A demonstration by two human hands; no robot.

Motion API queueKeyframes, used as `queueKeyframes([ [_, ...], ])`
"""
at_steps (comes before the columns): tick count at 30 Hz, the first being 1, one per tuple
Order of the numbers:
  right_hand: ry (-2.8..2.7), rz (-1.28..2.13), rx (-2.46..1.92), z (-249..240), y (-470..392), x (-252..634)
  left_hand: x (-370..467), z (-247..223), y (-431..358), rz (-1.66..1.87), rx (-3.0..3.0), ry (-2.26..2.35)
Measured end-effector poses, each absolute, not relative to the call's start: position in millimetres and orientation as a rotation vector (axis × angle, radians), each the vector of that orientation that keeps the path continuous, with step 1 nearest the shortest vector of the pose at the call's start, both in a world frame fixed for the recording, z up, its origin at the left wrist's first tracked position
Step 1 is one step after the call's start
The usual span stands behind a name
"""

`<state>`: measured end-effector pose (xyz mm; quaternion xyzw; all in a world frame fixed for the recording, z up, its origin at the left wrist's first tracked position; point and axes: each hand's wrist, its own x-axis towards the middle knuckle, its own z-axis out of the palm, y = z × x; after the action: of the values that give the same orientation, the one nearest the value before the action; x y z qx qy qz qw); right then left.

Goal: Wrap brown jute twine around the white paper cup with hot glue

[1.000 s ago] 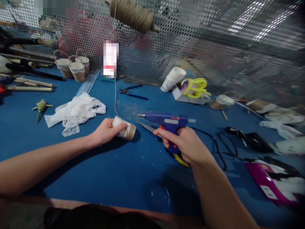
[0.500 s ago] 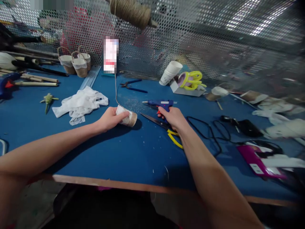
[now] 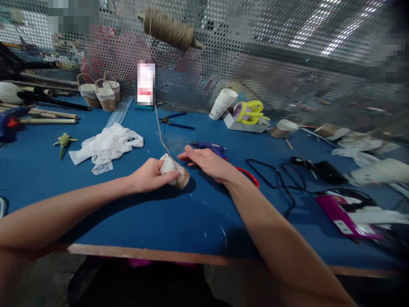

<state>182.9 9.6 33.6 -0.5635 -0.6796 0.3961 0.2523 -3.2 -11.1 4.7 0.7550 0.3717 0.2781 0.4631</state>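
My left hand [image 3: 153, 175] is closed around a white paper cup [image 3: 168, 165], tipped on its side with its mouth toward the upper left. Brown twine [image 3: 183, 178] is wound around the cup's base, and a strand [image 3: 160, 135] runs from the cup up toward the back. Just right of the cup, my right hand [image 3: 206, 162] has its fingers stretched out and holds nothing. A blue glue gun [image 3: 212, 148] lies behind that hand, partly covered by it. From under the right wrist a red curved handle [image 3: 249, 175] sticks out; the rest of it is hidden.
White lace [image 3: 108, 144] lies left of the cup, with pliers [image 3: 177, 121] behind. A twine spool [image 3: 168, 29] hangs on the mesh. Small twine-wrapped baskets [image 3: 105, 98], stacked cups [image 3: 223, 102] and a box with yellow-handled scissors [image 3: 249, 123] stand at the back. A black cord [image 3: 281, 183] lies right.
My right hand has let go of the glue gun, now on the table, and moved left toward the cup. My left hand has shifted the cup slightly right and nearer.
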Motion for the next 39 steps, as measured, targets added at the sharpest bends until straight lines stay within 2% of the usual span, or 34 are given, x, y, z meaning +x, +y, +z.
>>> queueKeyframes([
  [3, -1.719, 1.458, -1.291, 33, 6, 158, -3, 8, -16, 0.663, 1.999, 0.879],
  [6, -1.490, 1.561, -1.163, 32, 5, 149, -3, 10, -16, 0.673, 1.989, 0.890],
  [10, -1.366, 1.485, -1.119, 39, 2, 158, -4, 9, -12, 0.683, 1.695, 0.912],
  [18, -1.406, 1.075, -1.122, 51, -10, 171, 2, 14, -9, 0.715, 1.152, 0.915],
  [39, -1.528, 0.959, -1.321, 35, -4, 171, 0, 20, -18, 0.741, 1.425, 0.861],
])
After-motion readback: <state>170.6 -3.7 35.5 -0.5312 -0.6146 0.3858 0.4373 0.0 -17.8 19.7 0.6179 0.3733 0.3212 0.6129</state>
